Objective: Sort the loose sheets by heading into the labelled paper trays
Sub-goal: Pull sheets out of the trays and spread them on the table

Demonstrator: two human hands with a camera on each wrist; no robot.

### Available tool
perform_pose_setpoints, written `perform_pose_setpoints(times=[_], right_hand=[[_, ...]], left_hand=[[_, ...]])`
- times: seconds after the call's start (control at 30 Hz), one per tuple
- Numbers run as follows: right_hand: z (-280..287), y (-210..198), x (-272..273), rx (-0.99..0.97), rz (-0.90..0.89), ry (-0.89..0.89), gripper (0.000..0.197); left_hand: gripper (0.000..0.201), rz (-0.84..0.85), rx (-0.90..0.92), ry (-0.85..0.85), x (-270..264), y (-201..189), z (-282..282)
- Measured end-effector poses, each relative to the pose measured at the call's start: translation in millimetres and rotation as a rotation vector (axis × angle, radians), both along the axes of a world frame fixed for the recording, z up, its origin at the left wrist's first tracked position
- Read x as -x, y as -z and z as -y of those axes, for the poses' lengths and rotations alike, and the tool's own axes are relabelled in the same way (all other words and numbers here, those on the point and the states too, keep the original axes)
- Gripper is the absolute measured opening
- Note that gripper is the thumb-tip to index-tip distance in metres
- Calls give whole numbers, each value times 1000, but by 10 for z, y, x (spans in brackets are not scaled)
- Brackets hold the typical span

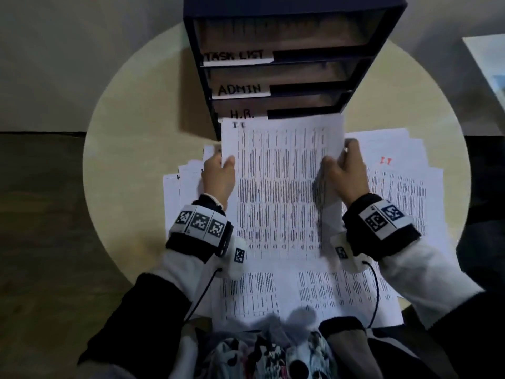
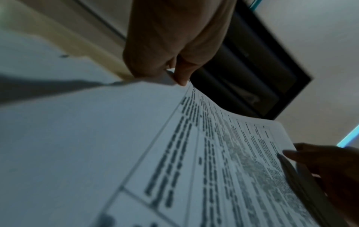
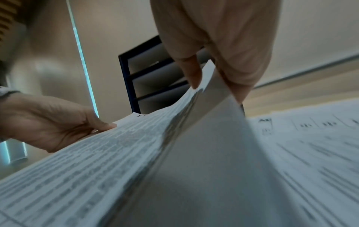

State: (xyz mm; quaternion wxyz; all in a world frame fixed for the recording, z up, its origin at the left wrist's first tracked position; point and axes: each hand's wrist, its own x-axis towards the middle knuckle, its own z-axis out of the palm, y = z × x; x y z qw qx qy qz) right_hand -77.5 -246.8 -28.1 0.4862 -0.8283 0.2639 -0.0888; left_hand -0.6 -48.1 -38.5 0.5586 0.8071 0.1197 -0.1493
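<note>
The round, pale table (image 1: 131,110) carries a dark rack of paper trays (image 1: 289,67) at its far side, with 3 white labels reading TASK LIST, ADMIN and H.R. Loose sheets (image 1: 396,203) — thin white paper with dense printed columns — are fanned over the tabletop in front of it, one headed in red. Above them, a held sheet (image 1: 278,187) with a dark heading at its top left corner is lifted, its far edge just before the H.R. tray. The left hand (image 1: 218,176) pinches its left edge, thumb on top, fingers beneath. The right hand (image 1: 347,173) grips the right edge, which curls upward between thumb and fingers.
</note>
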Motion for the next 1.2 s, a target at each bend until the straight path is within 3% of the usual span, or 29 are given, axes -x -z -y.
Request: perform_pose_setpoints(times=[0.13, 0.27, 0.33, 0.5, 0.6, 0.73, 0.83, 1.0, 1.07, 1.17, 1.2], right_hand=[[12, 195, 64, -93, -255, -85, 29], [93, 359, 140, -204, -349, -91, 10], [137, 425, 190, -277, -399, -82, 18], [277, 463, 259, -544, -360, -75, 22], [326, 473, 221, -628, -339, -102, 11], [306, 456, 26, -560, -307, 70, 25], [298, 417, -258, -541, -262, 121, 24], [244, 249, -797, -432, -206, 129, 15], [235, 219, -952, -417, -206, 169, 30], [220, 211, -1052, -460, -192, 199, 5], [238, 241, -1058, -487, -194, 204, 10]], left_hand=[[32, -139, -34, -17, -70, 264, -45], [38, -241, -70, -14, -257, 340, -44], [39, -245, -84, -1, -372, 348, -13], [43, -190, -67, 22, -692, 251, 140], [37, -164, -26, 20, -819, 210, 190], [46, -257, -3, 76, -851, 147, 288], [57, -278, 20, 112, -790, 155, 281], [33, -224, 91, 40, -677, 143, 95], [37, -258, 168, 7, -653, 120, 51], [31, -305, 197, -6, -650, 139, 55], [34, -306, 197, -46, -656, 142, 75]])
